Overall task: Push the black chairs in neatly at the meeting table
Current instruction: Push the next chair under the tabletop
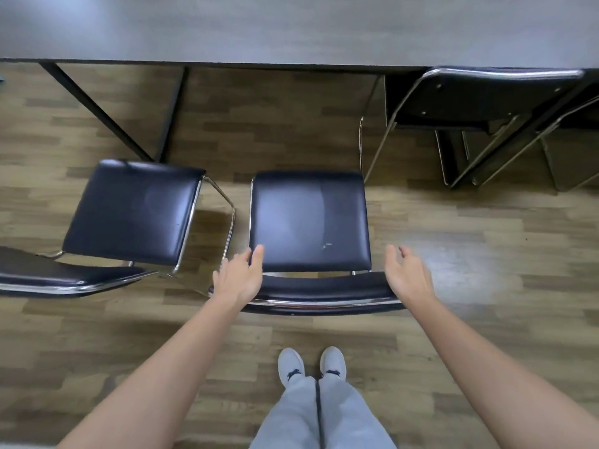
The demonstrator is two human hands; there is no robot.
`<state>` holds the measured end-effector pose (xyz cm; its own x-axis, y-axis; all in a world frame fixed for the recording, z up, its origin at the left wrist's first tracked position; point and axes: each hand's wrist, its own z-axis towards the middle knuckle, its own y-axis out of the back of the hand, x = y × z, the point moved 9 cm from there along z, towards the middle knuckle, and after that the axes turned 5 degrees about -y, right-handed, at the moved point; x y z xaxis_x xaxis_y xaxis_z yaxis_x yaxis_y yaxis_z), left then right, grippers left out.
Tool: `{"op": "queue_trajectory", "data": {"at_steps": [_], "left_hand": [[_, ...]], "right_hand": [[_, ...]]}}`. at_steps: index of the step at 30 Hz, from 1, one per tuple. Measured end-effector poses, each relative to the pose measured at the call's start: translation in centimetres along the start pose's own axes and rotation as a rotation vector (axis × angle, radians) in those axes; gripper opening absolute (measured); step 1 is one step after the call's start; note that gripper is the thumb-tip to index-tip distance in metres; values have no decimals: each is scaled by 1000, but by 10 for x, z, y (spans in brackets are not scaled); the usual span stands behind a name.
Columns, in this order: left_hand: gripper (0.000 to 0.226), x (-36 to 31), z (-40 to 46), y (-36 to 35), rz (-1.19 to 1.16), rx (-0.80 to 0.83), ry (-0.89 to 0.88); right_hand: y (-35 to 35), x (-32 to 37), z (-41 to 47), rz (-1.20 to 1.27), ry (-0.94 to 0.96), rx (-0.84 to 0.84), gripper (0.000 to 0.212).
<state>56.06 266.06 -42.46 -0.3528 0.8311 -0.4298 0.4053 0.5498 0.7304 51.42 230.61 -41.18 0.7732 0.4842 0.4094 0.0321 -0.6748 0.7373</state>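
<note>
A black chair (309, 222) with a chrome frame stands straight ahead of me, pulled well back from the grey meeting table (291, 27). My left hand (240, 277) hovers over the left end of its backrest, fingers spread. My right hand (406, 273) is over the right end of the backrest, open as well. Neither hand grips the backrest. A second black chair (129, 212) stands to the left, turned at an angle and also away from the table. A third black chair (486, 95) at the upper right sits pushed in under the table edge.
Black table legs (175, 111) come down to the wooden floor (470, 254) beyond the left chair. My feet in grey shoes (311, 364) stand just behind the middle chair. Open floor lies between the middle chair and the table.
</note>
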Motion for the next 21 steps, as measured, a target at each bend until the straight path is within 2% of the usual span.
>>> {"op": "queue_trajectory", "data": {"at_steps": [3,5,6,10,14,16,19,21], "left_hand": [[65,20,-1,-9,178,-12,61],[78,35,-6,-6,279,-95,127],[87,41,-12,-3,254,-149,170],[116,58,-29,-7,-200,-278,364],[125,76,-37,-32,-614,-328,584],[129,81,-38,-43,-792,-337,630],[112,83,-39,-47,-950,-360,639],[98,84,-39,-46,-955,-365,634]], "right_hand": [[2,-19,2,-139,-6,-55,58],[-2,-34,5,-146,-55,-65,59],[-3,-41,5,-123,-91,-63,60],[-15,-62,1,180,-287,-59,63],[-25,-75,-11,448,-485,-92,67],[-33,-81,-15,603,-562,-87,65],[-45,-84,-21,823,-625,-65,66],[-46,-82,-23,877,-615,-75,81]]}}
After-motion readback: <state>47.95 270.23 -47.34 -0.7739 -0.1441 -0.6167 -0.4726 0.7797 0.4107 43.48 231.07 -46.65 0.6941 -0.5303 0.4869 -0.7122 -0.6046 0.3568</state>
